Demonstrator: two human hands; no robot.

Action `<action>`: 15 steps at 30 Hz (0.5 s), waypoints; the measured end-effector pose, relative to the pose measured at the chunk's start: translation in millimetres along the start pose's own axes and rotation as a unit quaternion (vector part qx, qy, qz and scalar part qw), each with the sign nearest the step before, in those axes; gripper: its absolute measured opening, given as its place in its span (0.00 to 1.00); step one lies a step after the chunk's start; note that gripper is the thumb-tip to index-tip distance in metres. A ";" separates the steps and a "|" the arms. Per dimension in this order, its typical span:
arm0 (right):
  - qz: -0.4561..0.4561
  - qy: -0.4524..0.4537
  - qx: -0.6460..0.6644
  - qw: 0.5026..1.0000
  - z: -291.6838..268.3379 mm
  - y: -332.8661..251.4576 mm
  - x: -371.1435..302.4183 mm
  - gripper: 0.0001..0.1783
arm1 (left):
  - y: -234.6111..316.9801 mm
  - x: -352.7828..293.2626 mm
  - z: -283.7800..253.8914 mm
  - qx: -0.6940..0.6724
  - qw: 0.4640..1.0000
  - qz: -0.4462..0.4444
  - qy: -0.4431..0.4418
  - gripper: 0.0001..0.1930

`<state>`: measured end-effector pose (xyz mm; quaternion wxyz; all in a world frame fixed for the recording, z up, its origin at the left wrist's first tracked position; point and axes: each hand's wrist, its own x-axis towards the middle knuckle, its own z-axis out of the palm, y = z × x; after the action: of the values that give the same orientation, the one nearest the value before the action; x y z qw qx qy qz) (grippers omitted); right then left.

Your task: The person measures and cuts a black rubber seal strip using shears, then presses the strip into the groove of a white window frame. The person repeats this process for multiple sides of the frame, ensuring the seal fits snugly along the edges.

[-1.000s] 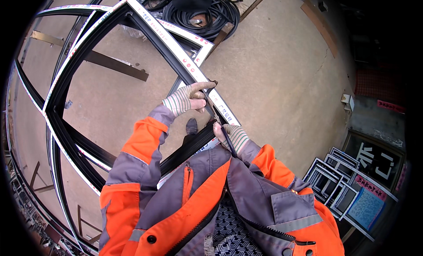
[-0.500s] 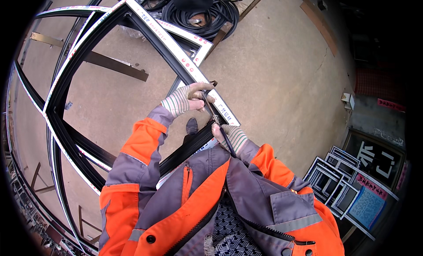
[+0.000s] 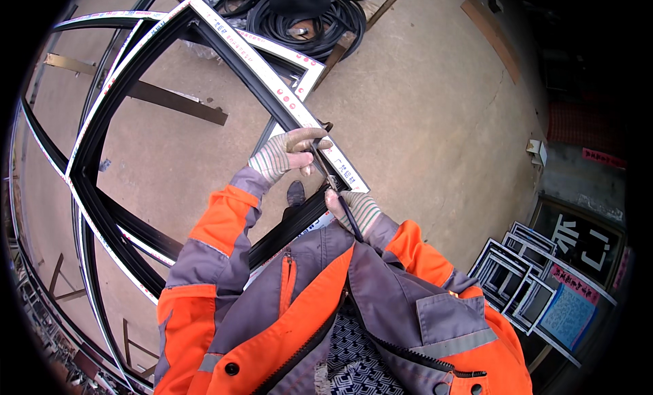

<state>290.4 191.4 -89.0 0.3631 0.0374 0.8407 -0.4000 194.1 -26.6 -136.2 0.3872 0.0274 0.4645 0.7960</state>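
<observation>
We log one change: left hand [image 3: 289, 151], forefinger drawn in from frame's outer edge, now pinching dark strip [image 3: 322, 160] along white-faced frame [image 3: 289, 104]. Right hand [image 3: 354, 208]: near-unmoved, clenched round black-handled tool [image 3: 349, 215] at near corner. Strip work, we judge, unfinished.

Open work jacket [image 3: 299, 335] on the person across from me, grey with bright orange panels. Both sleeves [image 3: 224, 218] grey, blocked with orange. Dark-toothed zipper [image 3: 422, 357] along the front edges, dark round snap [image 3: 232, 368] low on the left front. Orange-trimmed chest zip [image 3: 288, 286], left side; grey flap pocket [image 3: 449, 320], right side, pale grey strip [image 3: 462, 346] below. Underneath, navy patterned garment [image 3: 360, 364]. Left hand [image 3: 289, 152] and right hand [image 3: 355, 208]: whitish gloves [image 3: 269, 158], green stripes. Dark shoe [image 3: 296, 193].
</observation>
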 end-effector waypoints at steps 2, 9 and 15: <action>-0.035 0.019 0.004 0.999 3.8 7.0 -0.4 0.23 | -1.5 -0.2 0.1 -0.014 1.000 0.003 -0.002 0.33; -0.071 0.041 0.115 0.990 -3.2 1.7 -17.6 0.16 | -1.6 -2.4 -2.5 -0.034 0.999 0.017 -0.012 0.37; -0.021 0.057 0.264 0.963 -22.0 -3.5 -25.2 0.20 | -3.2 -9.5 5.6 -0.032 0.999 -0.003 0.032 0.31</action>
<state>294.9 210.1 -61.5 0.2832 0.1374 0.7250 -0.6126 204.9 -27.8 -132.4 0.3747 -0.0120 0.4510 0.8100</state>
